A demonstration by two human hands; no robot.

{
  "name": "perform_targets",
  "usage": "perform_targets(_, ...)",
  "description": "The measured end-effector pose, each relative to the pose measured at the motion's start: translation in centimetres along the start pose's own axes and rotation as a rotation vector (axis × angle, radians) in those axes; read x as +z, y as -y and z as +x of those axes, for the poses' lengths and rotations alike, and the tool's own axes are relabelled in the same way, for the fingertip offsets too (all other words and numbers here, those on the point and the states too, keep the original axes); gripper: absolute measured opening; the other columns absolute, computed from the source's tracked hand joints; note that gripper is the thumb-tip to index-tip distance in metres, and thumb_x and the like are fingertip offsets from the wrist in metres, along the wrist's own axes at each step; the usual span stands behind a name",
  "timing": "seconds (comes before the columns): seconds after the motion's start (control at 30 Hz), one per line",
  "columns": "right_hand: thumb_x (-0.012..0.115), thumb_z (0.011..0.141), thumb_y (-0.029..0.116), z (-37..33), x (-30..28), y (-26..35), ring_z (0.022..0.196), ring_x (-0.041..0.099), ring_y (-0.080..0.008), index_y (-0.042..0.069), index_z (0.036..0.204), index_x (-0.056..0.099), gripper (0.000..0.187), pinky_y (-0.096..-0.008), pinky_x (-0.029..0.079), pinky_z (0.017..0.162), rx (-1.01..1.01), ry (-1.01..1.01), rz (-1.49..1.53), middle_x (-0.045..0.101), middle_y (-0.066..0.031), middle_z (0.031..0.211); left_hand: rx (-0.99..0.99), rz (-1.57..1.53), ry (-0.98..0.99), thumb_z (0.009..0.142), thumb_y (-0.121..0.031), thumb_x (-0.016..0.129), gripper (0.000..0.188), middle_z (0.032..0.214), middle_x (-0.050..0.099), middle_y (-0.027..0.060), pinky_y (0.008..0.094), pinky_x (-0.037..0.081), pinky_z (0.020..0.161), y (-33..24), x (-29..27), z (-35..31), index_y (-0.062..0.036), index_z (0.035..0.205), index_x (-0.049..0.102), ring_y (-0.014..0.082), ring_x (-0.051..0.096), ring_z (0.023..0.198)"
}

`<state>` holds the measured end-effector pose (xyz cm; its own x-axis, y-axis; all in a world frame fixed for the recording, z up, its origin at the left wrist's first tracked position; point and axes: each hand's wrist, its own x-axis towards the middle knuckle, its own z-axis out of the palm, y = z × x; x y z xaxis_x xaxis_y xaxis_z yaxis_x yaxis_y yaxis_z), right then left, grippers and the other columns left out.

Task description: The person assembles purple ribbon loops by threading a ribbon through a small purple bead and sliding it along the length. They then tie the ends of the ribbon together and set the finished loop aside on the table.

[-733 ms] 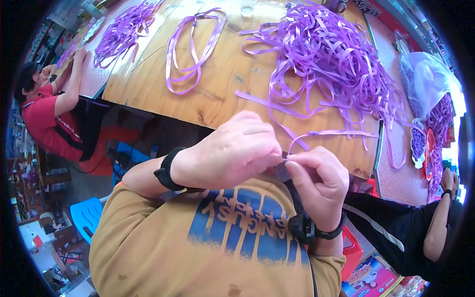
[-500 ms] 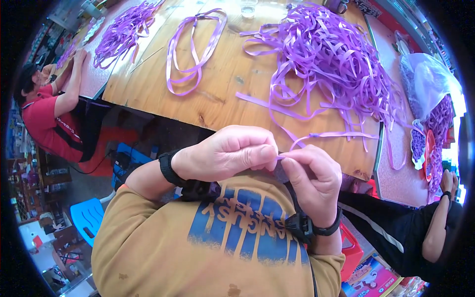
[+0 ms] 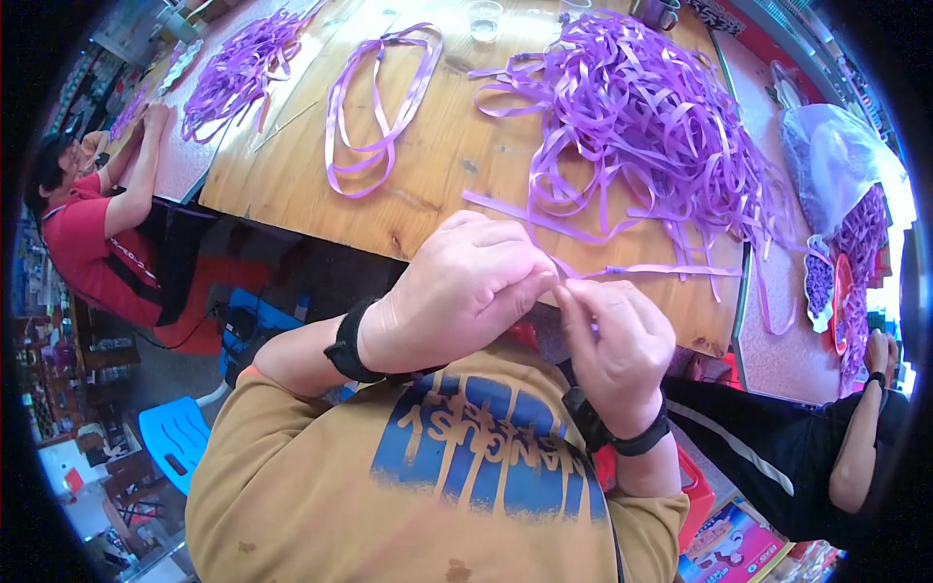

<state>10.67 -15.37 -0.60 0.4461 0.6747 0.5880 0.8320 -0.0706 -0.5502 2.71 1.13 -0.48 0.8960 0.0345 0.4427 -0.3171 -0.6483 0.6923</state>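
My left hand (image 3: 466,287) and my right hand (image 3: 622,345) meet just off the table's near edge, thumbs and fingers pinched together. Between their fingertips is a purple ribbon strap (image 3: 673,270), part of which trails onto the table by my right hand; most of what the fingers grip is hidden. Beyond them lies a large tangled pile of purple ribbon straps (image 3: 651,117). A single looped strap (image 3: 333,126) rests to the left of that pile.
The wooden table (image 3: 282,185) spans the front. A clear cup (image 3: 483,21) stands at its far side. Another strap heap (image 3: 243,73) lies far left, near a person in red (image 3: 92,238). At right are a plastic bag (image 3: 841,155) and another person's arm (image 3: 857,447). A blue stool (image 3: 175,442) stands lower left.
My left hand has turned, its back now facing up more, and its knuckles have risen over the table edge. My right hand stays close by, still pinching.
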Motion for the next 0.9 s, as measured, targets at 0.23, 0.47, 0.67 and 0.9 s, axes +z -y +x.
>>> perform_targets(0.23,0.066,0.077,-0.003,0.3,-0.6,0.4,0.075,0.061,-0.0177,0.000,0.095,0.066,0.019,-0.0250,0.049,0.066,0.244,0.021,0.411,0.063,-0.0113,0.085,-0.523,-0.858,0.279,0.091,-0.014,0.054,0.015,0.080,0.051,-0.0004,0.0231,0.039,0.070,-0.6,-0.5,0.0,-0.0031,0.082,0.056,0.0077,0.049,0.078)
perform_targets(0.47,0.067,0.075,-0.005,-0.3,-1.0,0.7,0.070,0.060,-0.0152,0.001,0.093,0.066,0.019,-0.0224,0.047,0.060,0.295,0.017,0.422,0.062,-0.0104,0.084,-0.467,-0.912,0.366,0.089,-0.008,0.054,0.005,0.083,0.050,-0.0032,0.0202,0.039,0.072,-0.3,-0.3,-0.2,-0.0032,0.088,0.054,0.0051,0.047,0.079)
perform_targets(0.67,0.064,0.073,-0.009,-0.4,-0.8,0.8,0.069,0.058,-0.0150,0.000,0.087,0.064,0.016,-0.0232,0.045,0.060,0.237,-0.014,0.326,0.061,-0.0092,0.081,-0.730,-1.172,0.376,0.085,-0.008,0.058,0.009,0.082,0.052,-0.0022,0.0201,0.040,0.072,-0.1,-0.3,0.5,-0.0032,0.091,0.055,0.0047,0.048,0.078)
perform_targets(0.9,0.067,0.070,-0.008,-0.6,-0.7,0.3,0.068,0.062,-0.0227,0.001,0.093,0.065,0.024,-0.0276,0.049,0.061,-0.004,-0.034,0.115,0.062,-0.0122,0.080,-0.815,-1.351,0.381,0.084,-0.009,0.059,0.011,0.087,0.056,-0.0012,0.0185,0.041,0.074,0.4,0.0,0.3,-0.0038,0.093,0.056,0.0047,0.051,0.080)
